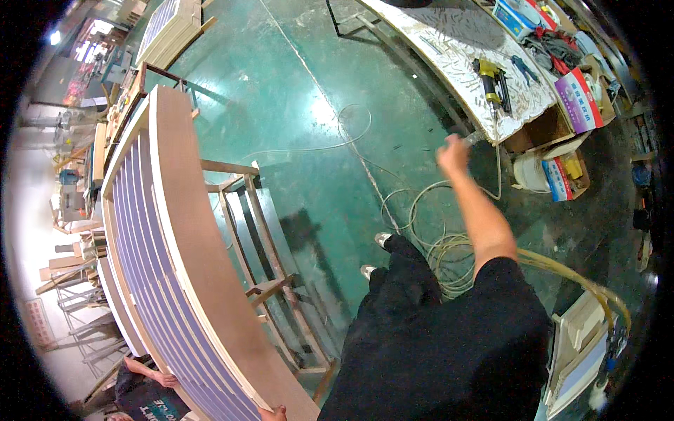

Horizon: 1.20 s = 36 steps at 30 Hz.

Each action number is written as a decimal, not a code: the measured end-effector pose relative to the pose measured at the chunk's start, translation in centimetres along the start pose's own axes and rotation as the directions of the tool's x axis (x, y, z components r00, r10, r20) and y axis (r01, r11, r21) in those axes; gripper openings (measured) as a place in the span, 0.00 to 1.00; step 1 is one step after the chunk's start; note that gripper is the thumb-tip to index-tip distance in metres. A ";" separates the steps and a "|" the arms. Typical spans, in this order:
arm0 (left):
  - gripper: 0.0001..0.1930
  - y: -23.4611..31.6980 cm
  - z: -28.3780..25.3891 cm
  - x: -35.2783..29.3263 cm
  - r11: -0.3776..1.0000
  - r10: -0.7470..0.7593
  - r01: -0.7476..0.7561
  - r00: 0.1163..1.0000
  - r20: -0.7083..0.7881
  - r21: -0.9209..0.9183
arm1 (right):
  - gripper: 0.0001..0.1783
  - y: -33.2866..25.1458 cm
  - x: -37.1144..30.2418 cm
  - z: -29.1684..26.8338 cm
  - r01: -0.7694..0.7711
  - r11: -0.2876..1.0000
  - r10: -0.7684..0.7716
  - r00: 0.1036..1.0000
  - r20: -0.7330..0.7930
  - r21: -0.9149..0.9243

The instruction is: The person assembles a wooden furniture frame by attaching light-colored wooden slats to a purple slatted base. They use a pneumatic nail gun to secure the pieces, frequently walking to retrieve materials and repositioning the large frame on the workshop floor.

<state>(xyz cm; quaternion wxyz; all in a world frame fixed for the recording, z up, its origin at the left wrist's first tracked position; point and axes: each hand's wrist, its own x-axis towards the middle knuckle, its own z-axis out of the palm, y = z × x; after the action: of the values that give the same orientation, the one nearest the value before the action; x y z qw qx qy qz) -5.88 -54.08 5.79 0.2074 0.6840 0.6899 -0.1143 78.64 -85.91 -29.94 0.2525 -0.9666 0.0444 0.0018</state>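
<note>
My right arm reaches forward, the right hand (453, 156) closed below the corner of a workbench (523, 126). Its fingers are curled, and what they hold, if anything, I cannot make out. At the lower edge, my left hand (272, 414) shows only in part, gripping the rim of a long wooden frame (203, 238). This frame has a brown side face and purple-grey strips between pale slats, and it rests on a stand (263, 231). A co-worker's hand (165, 379) touches the frame's far edge.
On the bench, a yellow-and-black nail gun (489, 81) lies among scattered small pieces. Coiled air hoses (449, 259) lie on the green floor near my feet. Cartons (579, 102) stand at the right, stacked panels (168, 35) at the far left. Boards (576, 344) lean at the lower right.
</note>
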 end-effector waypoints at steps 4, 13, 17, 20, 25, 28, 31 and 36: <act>0.49 2.7 4.0 -0.8 0.993 -0.117 0.118 0.993 0.013 -0.014 | 0.30 1.4 9.1 -8.8 -0.268 0.952 0.242 0.955 -0.172 -0.149; 0.40 7.3 8.2 3.3 0.984 -0.173 0.175 0.982 0.075 -0.024 | 0.23 10.2 9.5 -8.3 -0.134 0.949 0.140 0.990 -0.001 -0.286; 0.36 4.1 8.1 3.1 0.969 -0.219 0.224 0.974 0.061 -0.101 | 0.34 8.0 8.8 -10.0 -0.082 0.867 -0.007 0.984 -0.178 -0.492; 0.34 -4.0 4.7 4.2 0.937 -0.151 0.172 0.984 0.093 -0.305 | 0.36 6.7 13.5 -9.2 0.100 0.890 -0.170 0.978 -0.122 -0.444; 0.44 -7.4 0.8 4.1 0.966 -0.121 0.129 0.991 -0.049 0.223 | 0.19 14.7 23.0 -2.5 0.179 0.859 -0.204 0.979 -0.001 -0.480; 0.40 -5.3 3.8 1.5 0.910 -0.328 0.366 0.923 -0.199 0.197 | 0.32 10.6 21.7 -2.8 -0.109 0.883 0.155 0.986 0.065 -0.458; 0.38 -5.8 3.7 2.2 0.913 -0.380 0.395 0.915 -0.137 0.104 | 0.47 16.8 24.0 -0.9 0.352 0.874 -0.391 0.919 -0.054 -0.335; 0.32 -3.3 3.3 -0.3 0.942 -0.235 0.289 0.931 -0.279 0.172 | 0.34 10.6 15.3 -0.2 0.182 0.915 -0.105 0.969 0.222 -0.361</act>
<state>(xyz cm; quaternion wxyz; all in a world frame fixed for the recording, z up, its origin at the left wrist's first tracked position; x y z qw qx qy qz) -8.73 -55.90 2.60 0.0266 0.6123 0.7803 -0.1245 92.99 -96.55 -35.37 0.0637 -0.9927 -0.0536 0.0876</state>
